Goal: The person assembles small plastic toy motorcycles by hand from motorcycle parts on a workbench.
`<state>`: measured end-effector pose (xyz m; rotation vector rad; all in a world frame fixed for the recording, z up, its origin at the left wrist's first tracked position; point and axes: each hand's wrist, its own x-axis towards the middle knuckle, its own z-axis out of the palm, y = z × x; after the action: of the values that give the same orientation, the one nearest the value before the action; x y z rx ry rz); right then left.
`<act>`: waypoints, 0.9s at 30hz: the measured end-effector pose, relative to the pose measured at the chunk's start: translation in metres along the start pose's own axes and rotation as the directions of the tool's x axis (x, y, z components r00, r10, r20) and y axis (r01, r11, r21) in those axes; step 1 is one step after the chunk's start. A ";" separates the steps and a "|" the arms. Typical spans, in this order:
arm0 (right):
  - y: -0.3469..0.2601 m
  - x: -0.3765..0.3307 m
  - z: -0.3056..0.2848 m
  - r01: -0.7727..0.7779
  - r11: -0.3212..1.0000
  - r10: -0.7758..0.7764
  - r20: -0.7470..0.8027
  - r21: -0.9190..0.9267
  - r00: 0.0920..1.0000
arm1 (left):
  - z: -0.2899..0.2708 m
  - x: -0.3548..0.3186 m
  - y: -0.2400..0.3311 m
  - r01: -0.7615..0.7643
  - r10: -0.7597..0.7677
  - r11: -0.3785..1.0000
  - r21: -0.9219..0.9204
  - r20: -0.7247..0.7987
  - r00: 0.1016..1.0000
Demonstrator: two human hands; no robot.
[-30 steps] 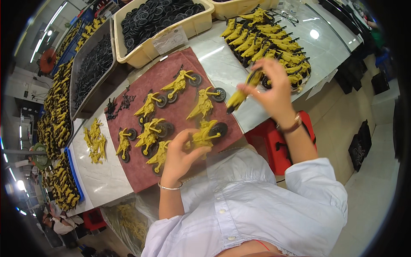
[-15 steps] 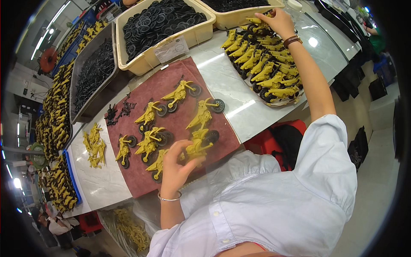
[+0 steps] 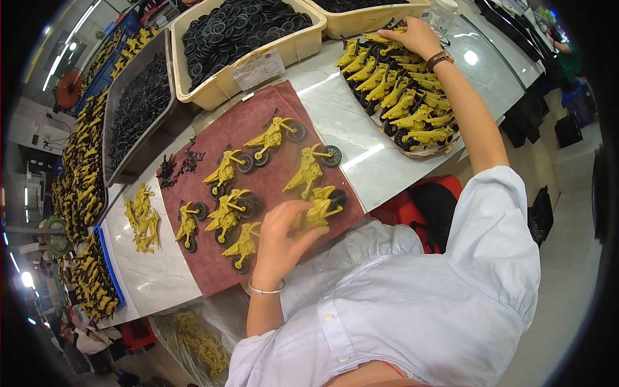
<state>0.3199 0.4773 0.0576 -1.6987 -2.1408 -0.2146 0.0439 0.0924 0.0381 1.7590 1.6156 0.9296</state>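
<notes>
Nearest: left hand [image 3: 278, 235], bracelet at the wrist, over the near edge of the maroon cloth mat [image 3: 206, 271]. Its fingers [image 3: 293, 213] are curled round a yellow toy motorbike [image 3: 320, 208] at the mat's near right corner, the bike lying on the mat under the grip.

Just left of that hand, more yellow motorbikes rest on the mat: one touching the hand's side [image 3: 243, 245], a pair [image 3: 229, 209], a single one further left [image 3: 189, 224]. Beyond them three more [image 3: 227, 169], [image 3: 309, 168], [image 3: 274, 135]. Small black parts [image 3: 180, 164] sit at the mat's far left edge.

Left of the mat, on the pale marble counter [image 3: 361, 142], a loose heap of yellow body shells [image 3: 143, 216].

Further out to the right: right arm stretched full, watch on the wrist, right hand [image 3: 416, 35] resting on the far end of a packed stack of finished yellow motorbikes [image 3: 403, 97]. Fingers bent down into the stack; whether they grip anything, cannot tell.

Farthest: beige tub of black wheels [image 3: 238, 32], a grey tray of black parts [image 3: 138, 109] left of it, rows of yellow bikes [image 3: 80, 168] along the left edge
</notes>
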 end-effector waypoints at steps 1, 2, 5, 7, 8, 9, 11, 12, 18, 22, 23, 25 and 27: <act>0.013 0.004 0.005 -0.006 1.000 0.006 0.000 -0.006 1.000 | 0.002 0.003 0.001 -0.039 0.039 0.999 -0.005 -0.012 0.999; 0.033 0.011 0.015 0.036 0.997 -0.034 -0.035 0.074 0.999 | 0.003 0.007 0.002 -0.078 0.078 0.997 -0.010 -0.024 0.997; 0.036 0.016 0.016 0.113 0.978 -0.093 -0.123 0.174 0.988 | 0.001 0.016 0.006 -0.142 0.145 0.989 0.047 -0.051 0.988; 0.045 0.016 0.016 0.124 0.977 -0.093 -0.173 0.174 0.980 | 0.001 0.024 0.010 -0.154 0.157 0.983 0.102 -0.023 0.987; 0.054 0.019 0.023 0.148 0.975 -0.121 -0.168 0.163 0.978 | 0.002 0.027 0.011 -0.163 0.164 0.974 0.160 0.005 0.986; 0.057 0.020 0.023 0.174 0.973 -0.149 -0.161 0.154 0.976 | 0.004 0.030 0.011 -0.164 0.164 0.974 0.157 0.008 0.986; 0.065 0.018 0.027 0.158 0.973 -0.149 -0.064 0.167 0.987 | 0.011 0.036 0.009 -0.183 0.181 0.946 0.267 0.034 0.983; 0.062 0.020 0.024 0.157 0.971 -0.163 0.021 0.180 0.986 | 0.010 0.036 0.009 -0.182 0.182 0.947 0.266 0.025 0.983; 0.073 0.031 0.026 0.181 0.942 -0.219 0.108 0.283 0.970 | 0.015 0.040 -0.004 -0.134 0.151 0.922 0.363 -0.017 0.988; 0.065 0.014 0.027 0.176 0.974 -0.172 -0.042 0.142 0.984 | 0.015 0.042 -0.012 -0.033 0.053 0.916 0.399 -0.039 0.998; 0.063 0.011 0.023 0.186 0.967 -0.173 -0.087 0.176 0.981 | 0.013 0.044 -0.010 -0.031 0.051 0.916 0.399 -0.040 0.998; 0.049 -0.002 0.007 0.200 0.956 -0.175 -0.132 0.213 0.976 | 0.006 0.048 -0.006 0.057 -0.086 0.926 0.373 0.060 0.995; 0.033 -0.017 -0.013 0.143 0.944 -0.109 -0.129 0.297 0.986 | 0.006 0.052 -0.010 0.039 -0.067 0.946 0.322 0.077 0.995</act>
<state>0.3577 0.4654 0.0585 -1.3458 -2.0780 -0.0095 0.0442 0.1458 0.0328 1.9276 1.8272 0.5794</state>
